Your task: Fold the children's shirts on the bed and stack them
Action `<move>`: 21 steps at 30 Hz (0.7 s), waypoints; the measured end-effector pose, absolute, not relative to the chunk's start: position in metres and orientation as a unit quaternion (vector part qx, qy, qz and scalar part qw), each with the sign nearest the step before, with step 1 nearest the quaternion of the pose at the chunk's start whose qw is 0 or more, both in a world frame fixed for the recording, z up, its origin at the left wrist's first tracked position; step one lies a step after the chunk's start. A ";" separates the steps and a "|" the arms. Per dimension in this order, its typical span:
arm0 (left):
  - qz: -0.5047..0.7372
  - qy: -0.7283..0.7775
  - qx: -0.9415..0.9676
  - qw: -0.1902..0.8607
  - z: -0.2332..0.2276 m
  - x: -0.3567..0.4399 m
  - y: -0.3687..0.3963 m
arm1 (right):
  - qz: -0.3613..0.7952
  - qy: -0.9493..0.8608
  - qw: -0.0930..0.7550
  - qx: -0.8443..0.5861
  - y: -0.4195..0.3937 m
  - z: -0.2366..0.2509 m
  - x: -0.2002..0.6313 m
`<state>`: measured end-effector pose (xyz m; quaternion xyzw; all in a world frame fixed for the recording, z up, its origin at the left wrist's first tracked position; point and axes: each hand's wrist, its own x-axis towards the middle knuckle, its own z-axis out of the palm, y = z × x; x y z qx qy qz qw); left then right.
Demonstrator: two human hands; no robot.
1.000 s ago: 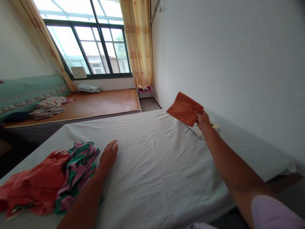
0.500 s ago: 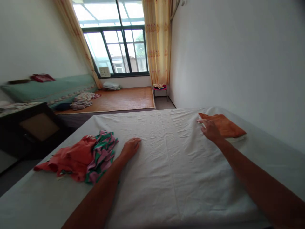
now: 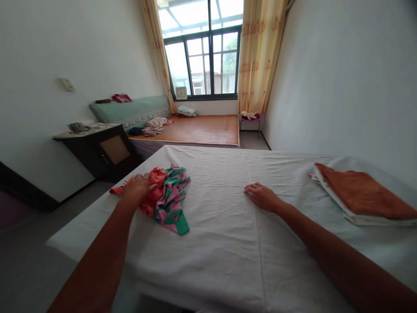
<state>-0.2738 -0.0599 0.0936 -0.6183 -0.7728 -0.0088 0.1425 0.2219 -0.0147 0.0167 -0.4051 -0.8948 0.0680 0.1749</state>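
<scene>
My left hand (image 3: 137, 188) rests on a crumpled red garment (image 3: 155, 191) at the left of the white-sheeted bed (image 3: 228, 243); its fingers curl over the cloth, and I cannot tell if they grip it. A green and pink patterned garment (image 3: 171, 198) lies bunched against the red one. My right hand (image 3: 262, 196) lies flat and empty on the sheet near the middle. At the right, a folded orange cloth (image 3: 361, 191) sits on top of a folded white one (image 3: 335, 198), apart from both hands.
A dark bedside cabinet (image 3: 100, 150) stands left of the bed. Beyond it is a platform with a bamboo mat (image 3: 198, 129), some clothes and a green bolster. A small pink stool (image 3: 250, 118) stands by the curtain under the window.
My right hand set the orange cloth on the white folded one, let go and came to the middle of the sheet. My left hand moved onto the red garment. The view swung left.
</scene>
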 end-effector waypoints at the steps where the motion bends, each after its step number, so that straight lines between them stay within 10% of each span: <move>1: 0.000 -0.779 -0.618 0.112 0.092 -0.286 -0.061 | 0.071 -0.896 0.172 -0.402 -0.013 0.016 0.219; 9: -0.348 -0.702 -0.621 -0.016 0.159 -0.266 -0.037 | 0.145 -0.884 0.211 -0.390 -0.005 0.017 0.206; 21: -0.693 -0.267 -0.349 -0.571 0.188 -0.032 0.011 | 0.448 -0.638 0.477 -0.407 -0.007 0.019 0.239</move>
